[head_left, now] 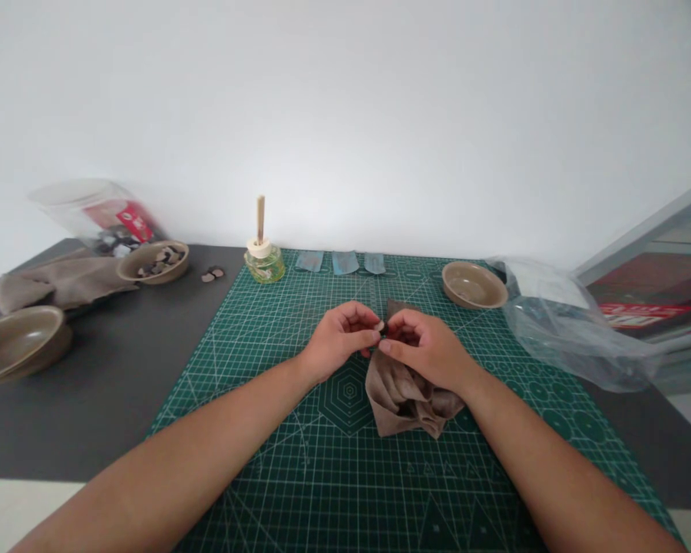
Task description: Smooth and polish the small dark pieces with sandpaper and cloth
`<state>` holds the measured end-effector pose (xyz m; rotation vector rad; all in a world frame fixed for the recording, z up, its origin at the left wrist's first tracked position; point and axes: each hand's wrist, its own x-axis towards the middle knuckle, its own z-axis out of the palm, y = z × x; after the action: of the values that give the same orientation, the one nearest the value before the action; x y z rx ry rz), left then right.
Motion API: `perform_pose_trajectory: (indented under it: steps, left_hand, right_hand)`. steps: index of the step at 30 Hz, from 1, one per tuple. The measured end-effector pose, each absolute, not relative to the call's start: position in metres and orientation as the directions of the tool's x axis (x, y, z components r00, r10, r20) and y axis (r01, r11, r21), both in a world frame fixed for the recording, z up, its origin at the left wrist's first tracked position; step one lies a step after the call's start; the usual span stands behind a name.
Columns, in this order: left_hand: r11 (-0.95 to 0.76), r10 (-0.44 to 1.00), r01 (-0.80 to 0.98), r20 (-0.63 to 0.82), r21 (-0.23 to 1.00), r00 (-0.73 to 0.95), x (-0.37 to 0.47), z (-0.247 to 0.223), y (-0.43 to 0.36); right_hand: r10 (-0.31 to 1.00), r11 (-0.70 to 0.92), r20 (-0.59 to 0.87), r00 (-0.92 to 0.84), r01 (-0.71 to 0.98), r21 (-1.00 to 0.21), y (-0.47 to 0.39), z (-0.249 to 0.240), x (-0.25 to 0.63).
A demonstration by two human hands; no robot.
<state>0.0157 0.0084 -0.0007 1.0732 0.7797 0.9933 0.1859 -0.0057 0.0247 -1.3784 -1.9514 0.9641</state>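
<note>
A crumpled brown cloth (pixel 408 395) lies on the green cutting mat (pixel 253 430), and part of it sticks up behind my fingers. Pinched between the fingertips of my left hand (pixel 342 338) is a small dark piece with a pale side (pixel 382 329); its exact kind is too small to make out. My right hand (pixel 429 346) is closed over the cloth, thumb and fingertips meeting the same small piece from the right. The fingertips hide much of the spot where piece and cloth meet.
Behind stand a reed diffuser (pixel 265 261), several blue packets (pixel 345 263) and a brown bowl (pixel 474 286). A clear plastic bag (pixel 570 330) lies right. On the left are a bowl of small pieces (pixel 178 265), another bowl (pixel 23 346), folded cloth (pixel 69 283) and a bag (pixel 112 219).
</note>
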Motion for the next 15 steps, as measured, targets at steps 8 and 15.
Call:
perform_pose_trajectory:
  steps: [8,15]
  left_hand:
    - [0.11,0.916,-0.2,-0.021,0.974,0.401,0.0167,-0.0022,0.0075]
    - [0.121,0.911,-0.195,-0.031,0.973,0.411,0.0159,-0.0024,0.0081]
  right_hand:
    - [0.938,0.277,0.073,-0.339,0.606,-0.746,-0.0046,0.0251,0.1849]
    - [0.937,0.279,0.073,-0.342,0.604,-0.747,-0.0034,0.025,0.1842]
